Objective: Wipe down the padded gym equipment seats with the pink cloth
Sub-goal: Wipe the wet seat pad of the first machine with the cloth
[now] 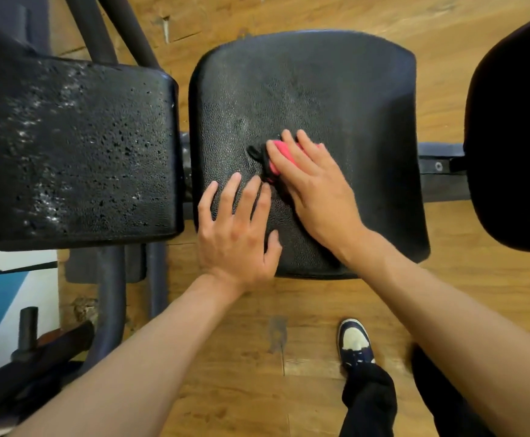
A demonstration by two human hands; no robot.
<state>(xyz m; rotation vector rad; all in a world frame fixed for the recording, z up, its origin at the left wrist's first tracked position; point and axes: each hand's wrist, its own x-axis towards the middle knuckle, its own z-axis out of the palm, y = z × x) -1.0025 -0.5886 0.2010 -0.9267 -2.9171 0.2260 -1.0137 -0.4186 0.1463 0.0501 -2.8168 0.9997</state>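
Observation:
A black padded seat (pixel 320 89) fills the middle of the view. My right hand (pixel 311 184) lies flat on the pink cloth (pixel 281 154) near the seat's middle, fingers straight, pressing it onto the pad. Most of the cloth is hidden under the hand; a dark edge of it shows at the left. My left hand (pixel 238 228) rests flat on the seat's near left part, fingers spread. A second black pad (pixel 77 152), worn and pitted with white scuffs, lies to the left. Part of a third black pad (pixel 515 137) shows at the right edge.
Dark metal frame tubes (pixel 112 294) run under and behind the left pad. A bar (pixel 440 171) joins the middle seat to the right pad. The floor (pixel 288 357) is wood planks. My shoe (pixel 355 342) and dark trouser leg stand below the seat.

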